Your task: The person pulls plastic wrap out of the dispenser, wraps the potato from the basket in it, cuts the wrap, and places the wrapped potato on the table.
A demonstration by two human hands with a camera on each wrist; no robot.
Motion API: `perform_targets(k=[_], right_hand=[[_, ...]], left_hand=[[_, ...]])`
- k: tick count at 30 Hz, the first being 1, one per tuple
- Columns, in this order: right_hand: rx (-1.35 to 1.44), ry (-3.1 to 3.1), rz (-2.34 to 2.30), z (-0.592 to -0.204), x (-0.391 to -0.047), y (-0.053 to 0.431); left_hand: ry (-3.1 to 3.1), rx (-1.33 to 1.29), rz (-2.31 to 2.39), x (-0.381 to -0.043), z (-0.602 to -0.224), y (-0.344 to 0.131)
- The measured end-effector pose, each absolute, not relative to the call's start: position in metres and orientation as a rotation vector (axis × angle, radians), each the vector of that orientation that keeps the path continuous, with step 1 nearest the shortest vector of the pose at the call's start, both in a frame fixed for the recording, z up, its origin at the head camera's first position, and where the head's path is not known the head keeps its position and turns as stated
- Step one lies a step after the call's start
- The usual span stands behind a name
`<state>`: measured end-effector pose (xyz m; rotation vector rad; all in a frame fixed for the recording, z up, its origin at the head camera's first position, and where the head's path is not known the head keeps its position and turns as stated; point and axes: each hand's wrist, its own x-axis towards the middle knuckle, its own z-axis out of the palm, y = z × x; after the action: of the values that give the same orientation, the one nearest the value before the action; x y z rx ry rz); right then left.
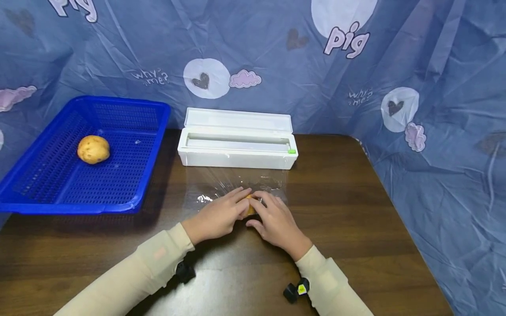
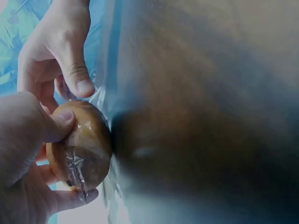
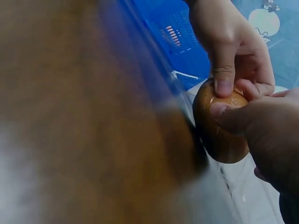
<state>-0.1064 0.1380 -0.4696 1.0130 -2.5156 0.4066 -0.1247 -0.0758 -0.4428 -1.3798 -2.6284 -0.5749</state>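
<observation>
Nearer the person than the white box (image 1: 237,159), about level with the middle of its front wall, the potato (image 2: 88,144) sits between two hands, with clear film (image 1: 201,188) creased and shiny over part of its skin. The left hand (image 1: 219,216), in front of the white box, grasps the potato: its thumb presses on the face turned toward the person, other fingers reach round behind, and one lies along an end beside a wrinkle of film. The right hand (image 1: 278,221), also in front of the white box but farther to the right, has its fingers bent over the potato's opposite side and grips it there; its thumb is close to the near face, and whether the tip touches I cannot tell. The film spreads over the brown table (image 1: 336,188) from the front of the white box to the hands. The white box stands with its lid (image 1: 237,119) raised at the back, and a small green piece (image 1: 291,151) shows at its right end. Left of the white box is a blue basket (image 1: 79,208) holding a second potato (image 1: 93,149); behind the box hangs a blue printed cloth (image 1: 276,39).
</observation>
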Motion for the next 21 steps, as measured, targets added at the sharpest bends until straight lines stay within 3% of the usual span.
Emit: perform_targets(k=[12,21], right_hand=[[1.001,-2.580,0.649,-0.454,-0.130,0.133],[0.954,-2.757,0.947,-0.440,-0.149,0.130]], left_hand=[[-2.790,-1.442,-0.934,-0.150,-0.426,-0.080],[-2.856,-1.250,-1.131,-0.160,-0.424,-0.085]])
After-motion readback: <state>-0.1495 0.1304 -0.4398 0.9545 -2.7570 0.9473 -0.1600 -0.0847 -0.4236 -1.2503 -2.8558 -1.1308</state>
